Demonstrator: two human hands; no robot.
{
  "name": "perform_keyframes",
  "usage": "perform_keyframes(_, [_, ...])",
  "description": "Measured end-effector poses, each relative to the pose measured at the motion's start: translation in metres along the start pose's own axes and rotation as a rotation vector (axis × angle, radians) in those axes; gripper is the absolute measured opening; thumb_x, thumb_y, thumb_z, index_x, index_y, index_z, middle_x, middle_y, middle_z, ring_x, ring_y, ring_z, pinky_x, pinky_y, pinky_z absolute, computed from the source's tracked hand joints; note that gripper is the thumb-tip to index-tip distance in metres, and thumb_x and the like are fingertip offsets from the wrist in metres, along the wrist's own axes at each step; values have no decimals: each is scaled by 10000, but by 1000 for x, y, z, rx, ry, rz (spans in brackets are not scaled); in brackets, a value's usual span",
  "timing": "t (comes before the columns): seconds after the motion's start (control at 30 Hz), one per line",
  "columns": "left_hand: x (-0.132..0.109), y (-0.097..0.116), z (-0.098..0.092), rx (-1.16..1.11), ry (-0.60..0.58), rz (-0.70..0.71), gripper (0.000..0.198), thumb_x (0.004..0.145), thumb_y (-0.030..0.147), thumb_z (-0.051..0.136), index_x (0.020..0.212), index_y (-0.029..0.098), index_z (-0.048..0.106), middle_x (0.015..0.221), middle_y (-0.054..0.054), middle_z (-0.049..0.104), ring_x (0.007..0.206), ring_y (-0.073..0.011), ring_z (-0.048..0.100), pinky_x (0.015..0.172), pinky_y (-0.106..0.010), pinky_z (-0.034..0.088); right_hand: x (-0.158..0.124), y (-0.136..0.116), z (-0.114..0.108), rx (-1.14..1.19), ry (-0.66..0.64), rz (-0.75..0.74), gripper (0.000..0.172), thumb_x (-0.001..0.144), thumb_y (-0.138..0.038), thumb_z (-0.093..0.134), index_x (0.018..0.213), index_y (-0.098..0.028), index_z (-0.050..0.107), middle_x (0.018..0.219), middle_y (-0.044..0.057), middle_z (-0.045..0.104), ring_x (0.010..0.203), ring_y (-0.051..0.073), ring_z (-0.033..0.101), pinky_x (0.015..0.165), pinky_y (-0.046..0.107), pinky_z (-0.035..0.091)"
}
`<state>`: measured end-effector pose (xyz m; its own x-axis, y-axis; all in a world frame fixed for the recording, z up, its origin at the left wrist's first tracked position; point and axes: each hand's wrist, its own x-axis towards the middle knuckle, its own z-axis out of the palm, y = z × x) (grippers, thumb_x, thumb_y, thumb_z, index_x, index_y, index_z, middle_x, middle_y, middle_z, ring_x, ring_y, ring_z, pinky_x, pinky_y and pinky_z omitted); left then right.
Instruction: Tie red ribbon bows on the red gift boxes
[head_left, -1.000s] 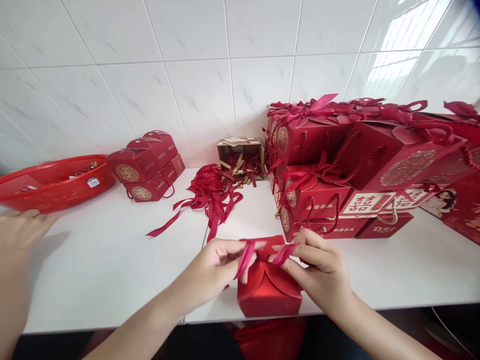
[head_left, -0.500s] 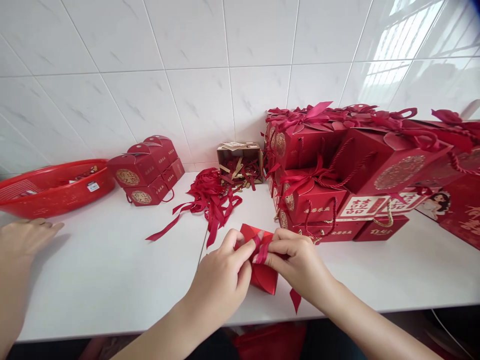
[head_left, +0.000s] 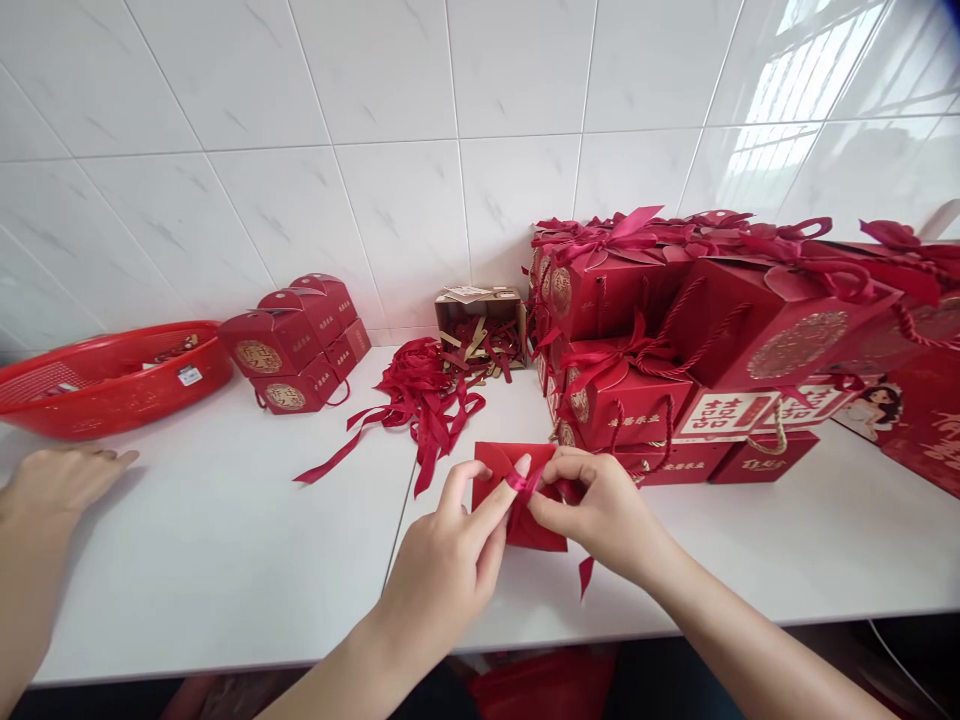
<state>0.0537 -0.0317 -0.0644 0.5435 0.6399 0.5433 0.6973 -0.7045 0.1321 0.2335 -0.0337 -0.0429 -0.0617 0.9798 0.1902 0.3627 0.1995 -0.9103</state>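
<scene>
A small red gift box [head_left: 541,535] with folded curved flaps rests on the white table in front of me. A dark red satin ribbon [head_left: 519,484] crosses its top, and one tail hangs past the box's right side. My left hand [head_left: 455,548] lies over the box's left part, its index finger and thumb closed at the ribbon's crossing. From the right, my right hand [head_left: 598,500] pinches the ribbon between thumb and fingers, with a fold of it showing there. My fingers hide part of the knot area.
Loose ribbons [head_left: 416,385] lie behind the box, beside an open carton [head_left: 517,340] of small pieces. Finished ribboned boxes [head_left: 637,400] are stacked right. Plain red boxes [head_left: 281,345] and a red basket [head_left: 112,400] stand left, near another person's hand [head_left: 64,485].
The box has turned, its near edge now lying flatter toward me. My right hand has drawn the ribbon slightly to the right, and my left index finger reaches over the crossing.
</scene>
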Motion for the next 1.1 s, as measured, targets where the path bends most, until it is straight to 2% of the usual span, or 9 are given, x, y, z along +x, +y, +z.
perform_keyframes(0.17, [4,-11,-3,-158,-27,109,321,919,156,471,1195,222,622,879,-29,501,471,-51,438,439,-195,390,10,-3,-16,-28,-261,59,29,624,-179,590,605,-156,592,640,-23,522,599,99,421,542,223,353])
perform_keyframes(0.33, [12,-22,-8,-340,20,285,214,883,99,535,910,182,731,755,-10,512,504,-59,413,464,-188,373,20,-14,-27,-143,-545,113,79,587,-190,621,658,-169,595,620,-43,502,569,89,396,483,208,299])
perform_keyframes(0.5, [14,-24,-6,-534,2,247,152,837,98,613,814,158,751,734,-11,502,515,-59,430,472,-189,377,24,-19,-27,-202,-708,91,83,583,-209,652,644,-175,606,685,-40,506,623,92,412,522,204,316])
perform_keyframes(0.63, [11,-29,-12,-673,-77,90,128,819,118,629,788,169,742,767,-12,484,591,-78,472,514,-189,400,20,-12,-31,-163,-617,32,37,624,-169,615,641,-179,585,731,-30,557,677,107,464,609,217,377])
perform_keyframes(0.73, [6,-35,-24,-678,-193,-8,116,818,139,600,783,191,697,822,-15,470,736,-119,506,687,-233,455,12,-6,-36,-230,-495,-63,83,635,-133,625,637,-184,559,785,-18,563,708,118,478,666,238,398])
perform_keyframes(0.83, [3,-39,-34,-689,-337,-81,79,834,168,545,785,192,601,934,-35,488,880,-156,522,868,-310,443,1,-3,-35,-297,-394,-142,117,684,-128,616,650,-190,521,844,0,557,763,137,511,733,269,418])
perform_keyframes(0.97, [7,-35,-39,-821,-435,-101,99,865,280,540,808,201,529,1135,-83,512,1136,-228,480,1009,-391,387,-11,0,-23,-386,-265,-194,77,741,-136,563,713,-199,528,1124,47,557,1074,223,510,951,418,368])
perform_keyframes(1.03, [11,-31,-39,-859,-467,-99,147,884,326,543,810,200,559,1254,-100,505,1242,-255,430,1065,-423,341,-15,1,-16,-409,-234,-205,58,769,-161,545,732,-203,530,1235,59,522,1187,257,456,991,481,328])
perform_keyframes(1.1, [14,-28,-37,-850,-489,-110,201,919,339,504,801,201,590,1324,-97,504,1283,-259,415,1083,-435,327,-18,2,-13,-409,-216,-224,72,788,-172,528,723,-200,516,1251,71,521,1223,264,438,989,495,329])
